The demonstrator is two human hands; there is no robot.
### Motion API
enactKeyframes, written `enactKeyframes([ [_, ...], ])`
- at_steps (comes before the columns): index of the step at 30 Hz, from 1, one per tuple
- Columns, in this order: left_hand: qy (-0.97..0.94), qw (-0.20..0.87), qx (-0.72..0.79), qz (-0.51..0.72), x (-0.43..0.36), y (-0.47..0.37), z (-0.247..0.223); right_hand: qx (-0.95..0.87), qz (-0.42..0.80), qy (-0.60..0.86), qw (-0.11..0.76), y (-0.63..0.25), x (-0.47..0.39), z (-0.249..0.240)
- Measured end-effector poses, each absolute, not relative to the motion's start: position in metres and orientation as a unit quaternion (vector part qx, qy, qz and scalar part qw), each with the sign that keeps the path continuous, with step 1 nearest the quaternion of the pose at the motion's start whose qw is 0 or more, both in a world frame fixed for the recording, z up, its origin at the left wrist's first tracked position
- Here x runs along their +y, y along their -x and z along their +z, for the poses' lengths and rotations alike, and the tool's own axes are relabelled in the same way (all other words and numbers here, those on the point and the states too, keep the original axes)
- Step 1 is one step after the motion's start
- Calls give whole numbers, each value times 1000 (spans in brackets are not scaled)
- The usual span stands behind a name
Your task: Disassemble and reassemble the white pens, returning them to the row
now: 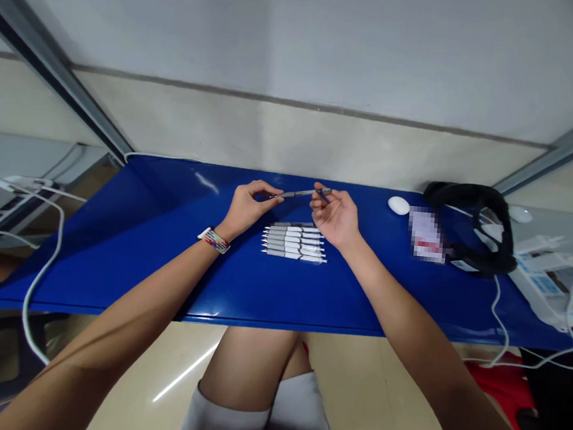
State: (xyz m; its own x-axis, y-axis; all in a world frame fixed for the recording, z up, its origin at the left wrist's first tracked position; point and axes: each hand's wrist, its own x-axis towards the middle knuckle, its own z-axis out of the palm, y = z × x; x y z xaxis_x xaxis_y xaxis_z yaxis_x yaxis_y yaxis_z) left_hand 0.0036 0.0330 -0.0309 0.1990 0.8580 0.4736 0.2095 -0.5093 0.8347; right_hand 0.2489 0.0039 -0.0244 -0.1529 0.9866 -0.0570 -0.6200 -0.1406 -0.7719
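Note:
A slim grey pen [299, 194] is held nearly level above the blue table, between my two hands. My left hand [250, 205] pinches its left end between thumb and fingers. At the other end, my right hand [335, 216] grips the dark tip of the pen with thumb and fingertips, palm turned up. Just below the hands, several white-and-grey pens [294, 242] lie side by side in a row on the table, their pointed ends to the left. The right hand partly covers the far end of the upper pens.
The blue table [128, 248] has a wall behind it. Towards its right stand a white oval object [398, 205], a blurred card or packet [425, 234] and a black strap-like headset [507, 241]. White cables [495, 320] hang at the right edge; another cable [42, 281] loops at left.

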Motion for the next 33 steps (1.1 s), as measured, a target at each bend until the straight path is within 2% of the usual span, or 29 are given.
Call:
enactKeyframes([
  [33, -685, 321, 391, 524, 33, -5, -32, -323, 675, 271, 606, -246, 1, -27],
])
